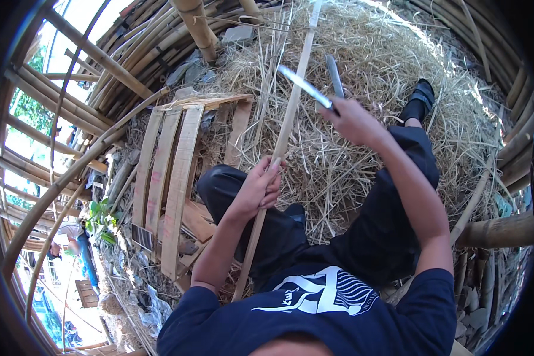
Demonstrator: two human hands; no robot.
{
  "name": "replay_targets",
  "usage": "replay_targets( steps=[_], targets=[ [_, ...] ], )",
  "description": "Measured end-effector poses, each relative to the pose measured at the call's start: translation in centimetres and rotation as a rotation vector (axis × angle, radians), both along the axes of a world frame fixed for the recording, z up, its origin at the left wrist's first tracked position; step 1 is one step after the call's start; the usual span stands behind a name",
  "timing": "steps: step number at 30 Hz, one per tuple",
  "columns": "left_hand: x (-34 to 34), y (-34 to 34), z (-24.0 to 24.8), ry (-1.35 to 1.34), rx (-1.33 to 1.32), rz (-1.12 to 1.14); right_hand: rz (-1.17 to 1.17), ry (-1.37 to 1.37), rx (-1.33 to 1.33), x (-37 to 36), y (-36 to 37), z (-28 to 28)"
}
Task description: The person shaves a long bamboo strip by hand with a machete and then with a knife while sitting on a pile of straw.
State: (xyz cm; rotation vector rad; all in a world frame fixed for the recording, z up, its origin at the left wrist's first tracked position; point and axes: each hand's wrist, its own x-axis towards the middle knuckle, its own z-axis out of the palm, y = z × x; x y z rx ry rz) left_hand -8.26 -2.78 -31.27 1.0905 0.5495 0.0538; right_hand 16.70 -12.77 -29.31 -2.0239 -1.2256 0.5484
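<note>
My left hand (260,188) is closed around a long, flat bamboo strip (293,107). The strip slants from beside my torso, past my left knee, up to the far edge of the view. My right hand (355,123) grips a knife (305,86) with a bright blade and a dark handle. Its blade points to the far left and overlaps the strip in the view; whether they touch I cannot tell. Just beyond my right hand, a grey, flat, bar-like piece (334,76) shows, its lower end close to the fingers.
Straw-like shavings (374,53) cover the ground around my legs. A broken wooden slat crate (175,184) lies to my left, near a leafy plant (102,222). Bamboo poles (199,29) stand and lie around me. A person (80,246) is outside the bamboo frame at left.
</note>
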Motion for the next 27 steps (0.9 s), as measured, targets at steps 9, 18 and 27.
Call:
replay_targets(
  steps=[9,18,27],
  targets=[
    [4.6,2.7,-0.4,-0.009,0.141,0.063,0.056,-0.210,-0.133,-3.0,1.6,-4.7],
    [5.1,2.4,-2.9,0.001,0.099,0.024,-0.085,-0.236,-0.208,-2.7,4.1,-7.9],
    [4.9,1.9,-3.8,0.059,0.120,-0.030,-0.132,-0.280,-0.268,-1.8,4.9,-11.3]
  ],
)
